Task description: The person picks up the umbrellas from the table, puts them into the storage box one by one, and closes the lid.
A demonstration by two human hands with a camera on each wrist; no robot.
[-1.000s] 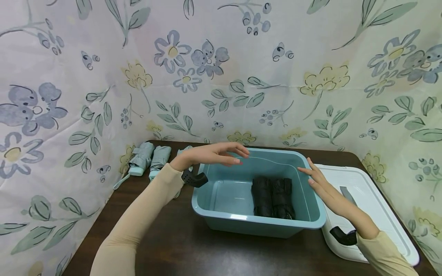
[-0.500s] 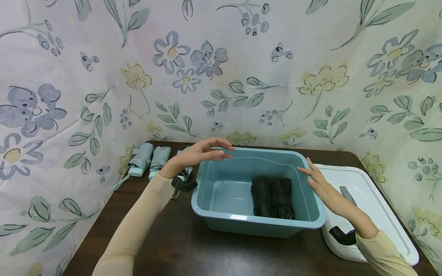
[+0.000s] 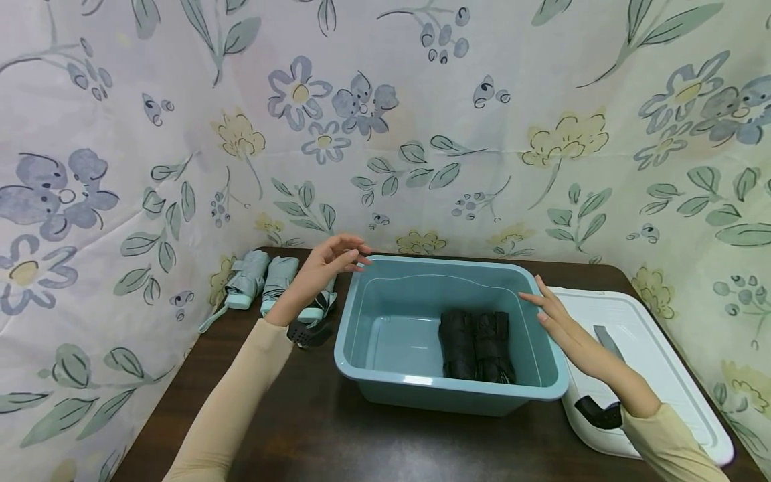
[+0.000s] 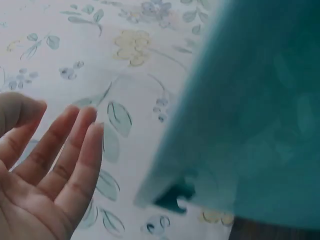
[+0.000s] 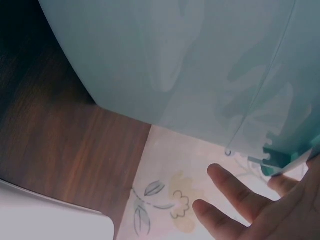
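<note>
A light-blue plastic bin [image 3: 385, 395] stands on the table with two black folded umbrellas [image 3: 456, 345] lying side by side in its right half. My left hand [image 3: 319, 274] is in the air just left of the bin's back left corner, above the light-blue folded umbrellas [image 3: 280, 278]. Its fingers are loosely bent, and the left wrist view shows nothing in them. At the bin's right rim, my right hand [image 3: 566, 328] rests with its fingers extended. In the right wrist view, its fingers [image 5: 240, 195] spread beside the bin's outer wall.
Another light-blue umbrella [image 3: 245, 278] lies at the far left, and a third [image 3: 316, 311] is partly hidden behind the left wrist. A white lid [image 3: 656, 375] with a grey strip lies right of the bin. Floral cloth [image 3: 385, 134] hangs behind the dark wooden table [image 3: 313, 428].
My left hand has moved left from above the bin to beside its back left corner, with fingers bending a little more. The right hand and the bin have stayed in place.
</note>
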